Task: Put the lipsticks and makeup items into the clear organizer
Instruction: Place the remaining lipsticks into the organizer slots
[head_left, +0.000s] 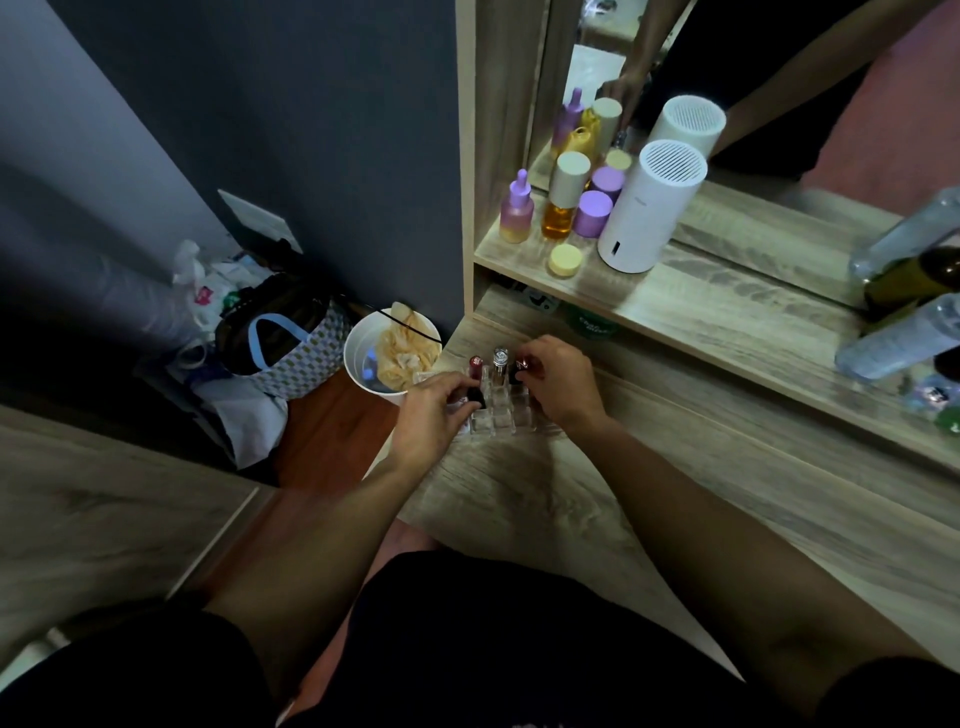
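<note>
A clear organizer (501, 415) with small square cells stands on the wooden desk (649, 499) near its left edge. In its back row stand a red lipstick (475, 366) and a silver-capped lipstick (500, 364), both upright. My left hand (434, 415) is at the organizer's left side, fingers closed on a dark lipstick (476, 397) at a front cell. My right hand (558, 387) is at the right side, pinching a dark lipstick (521, 367) with a shiny top over the back row.
On the shelf above stand purple and amber bottles (563, 208), a yellow jar (565, 260) and a white cylinder device (649, 208) before a mirror. Clear bottles (898, 332) lie at right. A white bin (389, 353) and bags (291, 348) sit on the floor at left.
</note>
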